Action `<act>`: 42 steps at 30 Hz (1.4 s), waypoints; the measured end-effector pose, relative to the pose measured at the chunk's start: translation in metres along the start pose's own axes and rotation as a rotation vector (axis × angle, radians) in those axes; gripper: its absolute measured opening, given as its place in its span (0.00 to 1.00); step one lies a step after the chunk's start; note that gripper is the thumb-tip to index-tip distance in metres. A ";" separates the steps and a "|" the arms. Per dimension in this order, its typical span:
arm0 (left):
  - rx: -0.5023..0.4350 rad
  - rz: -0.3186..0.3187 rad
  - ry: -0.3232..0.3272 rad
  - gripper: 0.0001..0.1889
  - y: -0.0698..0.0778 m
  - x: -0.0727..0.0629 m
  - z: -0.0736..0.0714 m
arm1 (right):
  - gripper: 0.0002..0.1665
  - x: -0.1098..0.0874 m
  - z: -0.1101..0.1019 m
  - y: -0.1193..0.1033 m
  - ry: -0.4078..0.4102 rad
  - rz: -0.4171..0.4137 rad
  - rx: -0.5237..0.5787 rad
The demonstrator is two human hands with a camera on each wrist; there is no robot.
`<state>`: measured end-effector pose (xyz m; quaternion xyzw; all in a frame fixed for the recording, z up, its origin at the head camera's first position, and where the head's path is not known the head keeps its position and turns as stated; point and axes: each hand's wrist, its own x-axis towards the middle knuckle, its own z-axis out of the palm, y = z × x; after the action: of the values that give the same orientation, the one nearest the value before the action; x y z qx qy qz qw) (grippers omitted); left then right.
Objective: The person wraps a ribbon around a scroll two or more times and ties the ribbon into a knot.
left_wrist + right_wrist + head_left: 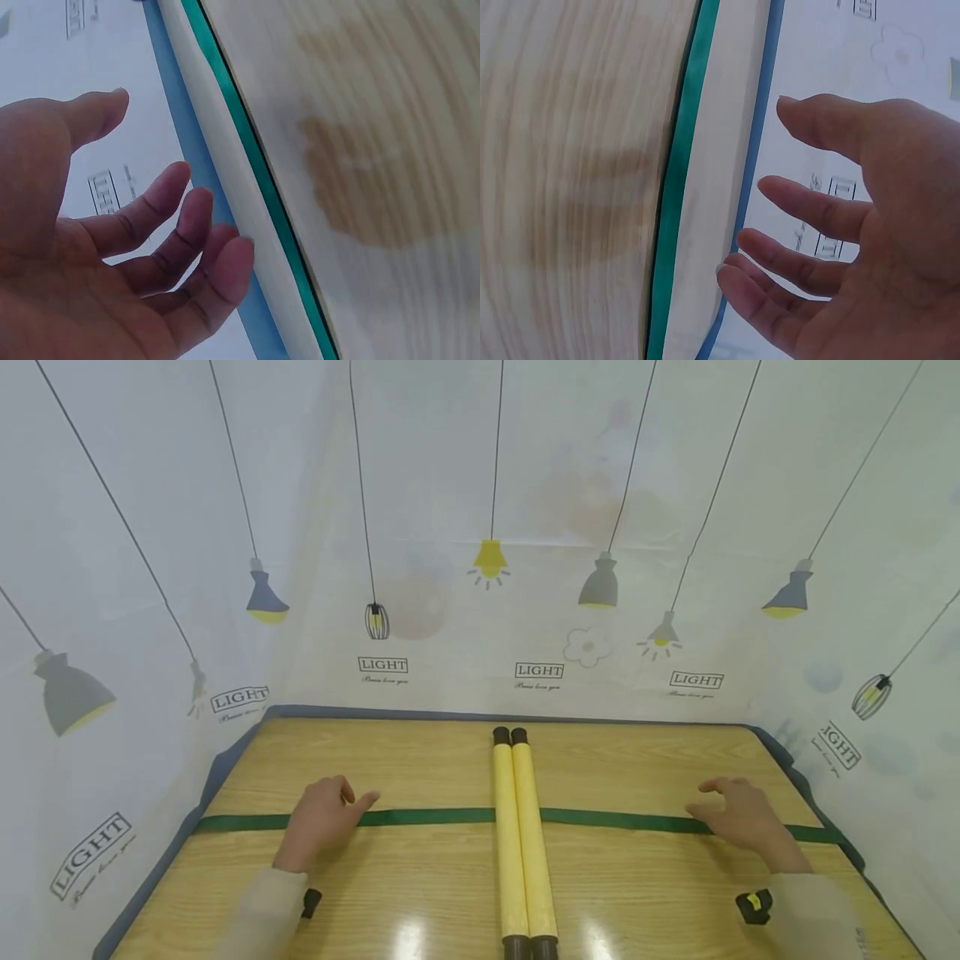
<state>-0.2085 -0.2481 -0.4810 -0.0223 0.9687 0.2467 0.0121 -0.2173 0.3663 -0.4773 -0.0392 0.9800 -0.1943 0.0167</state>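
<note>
Head view: two yellow rods (521, 843) with dark end caps lie side by side on the wood-grain surface (420, 885), touching along most of their length. The rods run from near the far edge of the surface to the bottom of the frame and cross over a green strip (442, 816), which extends across the surface from side to side.

Left hand (324, 818): positioned over the strip, left of the rods and well apart from them. Grip state: apart — fingers loosely bent, thumb clear of the fingertips, nothing held.

Right hand (742, 818): positioned over the strip's right portion, well apart from the rods. Grip state: apart — the right wrist view shows the thumb separated from the half-bent fingers, nothing held.

Adjacent items: a pale sleeve covers each forearm. A small black object (753, 907) with a yellow patch sits beside the right sleeve (813, 914). White sheeting (465, 460), printed with hanging lamps and the word LIGHT, stands behind the surface and along both sides; a blue-grey border (420, 713) follows the far edge.
</note>
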 end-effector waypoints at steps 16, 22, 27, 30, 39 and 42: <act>-0.020 -0.059 -0.073 0.35 0.057 0.000 0.048 | 0.31 0.003 0.032 -0.062 -0.114 0.159 0.076; 0.010 -0.124 -0.045 0.34 0.065 0.000 0.050 | 0.33 0.002 0.045 -0.073 -0.145 0.230 0.068; 0.036 -0.141 -0.050 0.32 0.069 0.001 0.051 | 0.34 0.003 0.048 -0.080 -0.155 0.268 0.000; 0.043 -0.146 -0.059 0.31 0.070 0.004 0.053 | 0.33 0.005 0.047 -0.084 -0.160 0.273 -0.008; 0.015 -0.132 -0.108 0.31 0.074 0.011 0.057 | 0.28 0.007 0.044 -0.088 -0.182 0.244 0.024; 0.015 -0.122 -0.107 0.31 0.074 0.011 0.056 | 0.25 0.010 0.044 -0.088 -0.206 0.230 0.023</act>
<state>-0.2222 -0.1564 -0.4954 -0.0678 0.9654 0.2392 0.0792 -0.2193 0.2681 -0.4844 0.0537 0.9688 -0.1974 0.1395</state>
